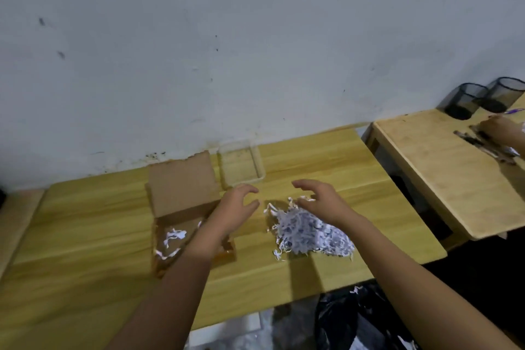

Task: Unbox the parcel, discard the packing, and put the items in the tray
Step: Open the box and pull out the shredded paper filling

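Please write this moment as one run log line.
left hand: open | right hand: open, over white shredded paper pile | brown cardboard box: open

Two black mesh cups (pixel 480 99), side table (pixel 443 167)

- One wide-angle view from my head, angled forward and down, close over the wooden table (pixel 85 236).
- Wall (pixel 227 51) fills the upper frame; my forearms enter from below.

1. The open box (pixel 181 207) sits on the surface (pixel 85 236), left of centre.
2. The tray (pixel 260 167) stands just beside the box, at its 1 o'clock.
3. The shredded paper heap (pixel 306 233) lies at the box's 3 o'clock.
4. A few shreds (pixel 173 236) lie inside the box.
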`<state>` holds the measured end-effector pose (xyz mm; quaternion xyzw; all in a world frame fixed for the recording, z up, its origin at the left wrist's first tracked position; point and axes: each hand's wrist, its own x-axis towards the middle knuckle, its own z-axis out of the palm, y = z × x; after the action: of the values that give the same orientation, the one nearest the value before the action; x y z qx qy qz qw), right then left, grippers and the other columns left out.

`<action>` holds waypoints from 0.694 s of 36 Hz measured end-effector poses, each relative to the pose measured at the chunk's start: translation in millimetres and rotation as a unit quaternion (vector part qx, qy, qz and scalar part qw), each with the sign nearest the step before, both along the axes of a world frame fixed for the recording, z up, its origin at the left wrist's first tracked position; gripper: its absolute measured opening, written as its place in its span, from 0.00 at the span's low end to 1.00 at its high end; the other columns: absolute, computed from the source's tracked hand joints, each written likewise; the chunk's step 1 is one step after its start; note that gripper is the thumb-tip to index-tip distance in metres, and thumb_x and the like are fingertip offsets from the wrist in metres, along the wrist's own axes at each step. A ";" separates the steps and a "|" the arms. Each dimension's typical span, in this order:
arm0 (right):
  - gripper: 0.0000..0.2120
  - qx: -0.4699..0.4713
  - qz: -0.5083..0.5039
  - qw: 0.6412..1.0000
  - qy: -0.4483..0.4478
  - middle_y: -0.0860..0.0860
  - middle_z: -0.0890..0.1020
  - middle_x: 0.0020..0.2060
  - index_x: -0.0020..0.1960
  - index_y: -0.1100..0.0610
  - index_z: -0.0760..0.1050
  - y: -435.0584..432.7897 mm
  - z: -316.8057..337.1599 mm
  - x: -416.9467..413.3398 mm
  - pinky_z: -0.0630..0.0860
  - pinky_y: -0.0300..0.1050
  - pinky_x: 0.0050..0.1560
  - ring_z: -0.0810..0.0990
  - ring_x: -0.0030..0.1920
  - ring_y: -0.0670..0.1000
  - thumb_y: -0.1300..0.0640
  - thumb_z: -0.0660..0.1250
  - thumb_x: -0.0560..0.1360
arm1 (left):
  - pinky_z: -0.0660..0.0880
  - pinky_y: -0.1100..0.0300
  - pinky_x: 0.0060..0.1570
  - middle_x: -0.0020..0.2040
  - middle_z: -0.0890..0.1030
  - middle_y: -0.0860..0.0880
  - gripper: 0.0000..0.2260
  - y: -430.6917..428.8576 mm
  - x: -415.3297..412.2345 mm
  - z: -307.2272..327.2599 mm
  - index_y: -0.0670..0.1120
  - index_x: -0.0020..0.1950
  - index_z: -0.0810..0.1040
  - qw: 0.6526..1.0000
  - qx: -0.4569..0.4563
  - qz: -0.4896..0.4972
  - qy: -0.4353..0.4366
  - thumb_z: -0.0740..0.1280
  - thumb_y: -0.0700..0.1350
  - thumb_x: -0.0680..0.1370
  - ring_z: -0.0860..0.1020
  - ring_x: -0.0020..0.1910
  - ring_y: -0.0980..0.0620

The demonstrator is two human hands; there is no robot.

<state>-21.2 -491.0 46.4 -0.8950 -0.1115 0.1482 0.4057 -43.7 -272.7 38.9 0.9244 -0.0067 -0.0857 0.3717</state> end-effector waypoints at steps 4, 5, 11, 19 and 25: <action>0.18 0.082 0.022 0.996 0.023 0.54 0.77 0.62 0.64 0.58 0.72 72.2 -7.3 -7.4 0.72 0.46 0.62 0.75 0.63 0.51 0.64 0.65 0.74 | 0.74 0.53 0.59 0.60 0.77 0.46 0.11 62.8 -20.3 -0.2 0.46 0.59 0.77 0.987 -0.067 0.142 -0.045 0.65 0.45 0.77 0.76 0.59 0.48; 0.18 0.096 0.029 0.994 0.033 0.55 0.77 0.61 0.64 0.59 0.72 91.4 -12.5 -10.8 0.73 0.45 0.62 0.75 0.62 0.51 0.65 0.64 0.75 | 0.74 0.51 0.60 0.60 0.77 0.45 0.12 76.6 -25.3 -4.1 0.44 0.60 0.76 0.979 -0.076 0.178 -0.062 0.65 0.45 0.77 0.76 0.59 0.47; 0.21 0.104 0.093 0.985 0.102 0.56 0.74 0.65 0.68 0.60 0.67 183.8 -52.5 -37.4 0.66 0.38 0.65 0.71 0.65 0.49 0.65 0.62 0.75 | 0.72 0.45 0.61 0.60 0.76 0.40 0.14 139.6 -50.8 -53.0 0.40 0.63 0.74 0.925 -0.092 0.360 -0.081 0.62 0.44 0.79 0.75 0.60 0.41; 0.26 -0.008 0.032 0.994 0.108 0.60 0.62 0.70 0.70 0.60 0.58 229.9 -90.4 -36.5 0.58 0.46 0.69 0.62 0.70 0.61 0.61 0.61 0.74 | 0.66 0.60 0.60 0.62 0.74 0.44 0.16 151.5 -56.8 -88.6 0.37 0.67 0.69 0.898 -0.202 0.391 -0.022 0.56 0.41 0.81 0.71 0.63 0.48; 0.33 -0.068 0.071 0.987 0.127 0.61 0.45 0.75 0.75 0.55 0.46 244.8 -100.2 -37.9 0.47 0.53 0.74 0.44 0.75 0.63 0.54 0.60 0.76 | 0.65 0.60 0.61 0.67 0.72 0.45 0.17 148.2 -57.0 -86.9 0.41 0.69 0.68 0.877 -0.237 0.417 -0.025 0.54 0.44 0.82 0.70 0.66 0.48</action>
<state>-59.0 -246.2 -53.9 -0.8840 -0.1122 0.2967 0.3433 -100.7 -124.6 -48.1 0.7276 0.3496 0.1048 0.5809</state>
